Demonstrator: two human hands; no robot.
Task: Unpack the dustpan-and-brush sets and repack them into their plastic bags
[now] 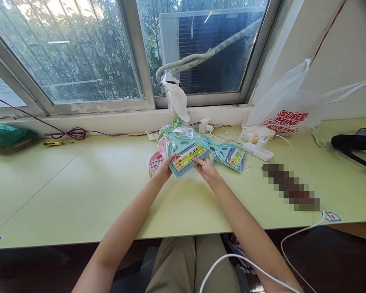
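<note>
Both hands grip a packaged mini dustpan and brush set (183,147), blue-green with a yellow label, tilted above the table. My left hand (165,168) is closed on its left edge. On its lower right side, my right hand (205,168) holds it with the thumb over the label. Just right of it lies another blue-green dustpan set (231,156) in clear wrap. A pink dustpan set (155,161) shows partly behind my left hand. Further back, a green one (174,123) is mostly covered by the held set.
The pale green table (79,195) runs along the window. At the right are a power strip (258,150), a white plastic bag (293,106) and a blurred-out item (291,187) with a white cable. A yellow-handled screwdriver (55,143) and coiled wire (76,133) lie back left.
</note>
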